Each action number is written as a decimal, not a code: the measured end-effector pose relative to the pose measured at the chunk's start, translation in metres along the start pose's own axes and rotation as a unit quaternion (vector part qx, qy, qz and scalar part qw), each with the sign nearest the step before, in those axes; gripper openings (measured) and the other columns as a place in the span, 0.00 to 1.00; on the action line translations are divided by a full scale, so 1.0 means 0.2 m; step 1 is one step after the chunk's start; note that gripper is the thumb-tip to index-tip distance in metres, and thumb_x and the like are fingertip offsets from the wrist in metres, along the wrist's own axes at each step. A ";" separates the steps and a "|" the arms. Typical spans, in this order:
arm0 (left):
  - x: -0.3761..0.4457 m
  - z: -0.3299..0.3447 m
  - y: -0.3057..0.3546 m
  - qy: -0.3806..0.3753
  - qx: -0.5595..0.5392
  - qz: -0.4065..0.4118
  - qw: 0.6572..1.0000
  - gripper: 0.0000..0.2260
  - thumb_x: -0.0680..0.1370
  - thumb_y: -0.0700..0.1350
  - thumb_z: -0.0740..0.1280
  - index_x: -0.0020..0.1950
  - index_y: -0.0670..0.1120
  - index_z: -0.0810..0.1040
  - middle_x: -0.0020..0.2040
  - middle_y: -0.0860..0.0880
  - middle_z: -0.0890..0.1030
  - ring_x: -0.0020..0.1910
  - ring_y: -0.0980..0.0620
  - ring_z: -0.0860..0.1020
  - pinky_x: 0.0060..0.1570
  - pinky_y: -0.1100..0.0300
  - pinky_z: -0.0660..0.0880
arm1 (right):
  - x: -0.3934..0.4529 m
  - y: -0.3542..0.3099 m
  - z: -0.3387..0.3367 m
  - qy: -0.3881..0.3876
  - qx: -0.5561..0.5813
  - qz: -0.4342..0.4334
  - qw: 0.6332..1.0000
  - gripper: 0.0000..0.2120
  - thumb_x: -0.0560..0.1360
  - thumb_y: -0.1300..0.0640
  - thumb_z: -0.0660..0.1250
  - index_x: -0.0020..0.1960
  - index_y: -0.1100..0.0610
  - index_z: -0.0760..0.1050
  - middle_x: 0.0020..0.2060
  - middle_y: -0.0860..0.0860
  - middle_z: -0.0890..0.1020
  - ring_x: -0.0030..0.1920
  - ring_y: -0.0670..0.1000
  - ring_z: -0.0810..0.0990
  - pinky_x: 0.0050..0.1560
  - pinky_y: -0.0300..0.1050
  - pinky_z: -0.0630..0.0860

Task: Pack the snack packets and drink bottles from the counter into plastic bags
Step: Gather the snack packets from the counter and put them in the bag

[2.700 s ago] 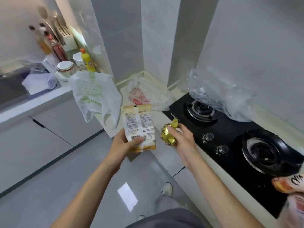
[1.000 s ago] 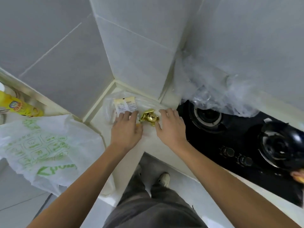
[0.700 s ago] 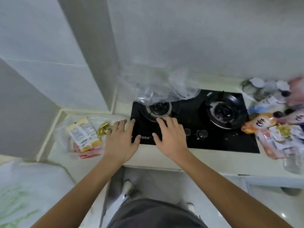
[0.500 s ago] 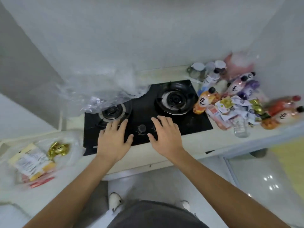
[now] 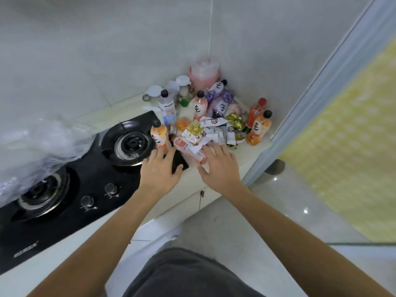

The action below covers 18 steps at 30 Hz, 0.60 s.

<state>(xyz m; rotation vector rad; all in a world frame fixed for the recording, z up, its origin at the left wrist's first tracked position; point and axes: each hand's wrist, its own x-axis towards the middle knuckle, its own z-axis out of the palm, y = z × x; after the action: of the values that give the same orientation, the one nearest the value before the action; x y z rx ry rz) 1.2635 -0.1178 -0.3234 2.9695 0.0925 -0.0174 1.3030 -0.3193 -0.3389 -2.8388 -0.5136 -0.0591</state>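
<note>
Both hands hover empty with fingers spread: left hand, right hand. Just beyond them on the desk lie roughly seven drink bottles among a heap of snack packets.

The room is bright, with soft, even light and almost no dark shadows. The white wall looks a bit grey and hazy. Small shiny spots glint on the floor to the right. The black stove shines a little on its glass. The whole picture is a bit blurry, most of all the pile of snack packets and both hands. Straight lines bend near the edges
</note>
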 end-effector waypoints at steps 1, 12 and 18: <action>0.05 0.03 0.04 -0.005 0.000 0.005 1.000 0.29 0.79 0.60 0.64 0.78 0.50 0.66 0.73 0.45 0.71 0.72 0.41 0.69 0.63 0.41 0.72 | 0.02 0.07 0.00 0.005 0.001 0.008 1.000 0.28 0.76 0.44 0.69 0.72 0.55 0.71 0.68 0.56 0.75 0.69 0.61 0.72 0.61 0.59 0.76; 0.76 0.39 0.28 -0.035 -0.052 -0.012 0.998 0.27 0.80 0.59 0.62 0.77 0.50 0.65 0.72 0.43 0.71 0.70 0.40 0.69 0.62 0.38 0.74 | 0.54 0.70 0.16 -0.091 0.069 0.092 0.989 0.28 0.79 0.48 0.68 0.75 0.54 0.66 0.70 0.58 0.70 0.70 0.64 0.69 0.70 0.59 0.69; 1.03 0.52 0.26 -0.079 -0.059 -0.062 0.993 0.28 0.81 0.58 0.63 0.78 0.52 0.61 0.75 0.41 0.67 0.73 0.36 0.66 0.62 0.35 0.74 | 0.83 0.84 0.32 -0.141 0.114 0.151 0.972 0.23 0.80 0.47 0.65 0.73 0.53 0.68 0.67 0.61 0.72 0.65 0.67 0.72 0.65 0.58 0.70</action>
<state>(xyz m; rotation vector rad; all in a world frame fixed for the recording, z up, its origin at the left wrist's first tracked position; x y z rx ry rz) 1.4713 -0.1748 -0.4201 2.8274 0.2479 -0.2520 1.5180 -0.3993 -0.4274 -2.6721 -0.1239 0.4374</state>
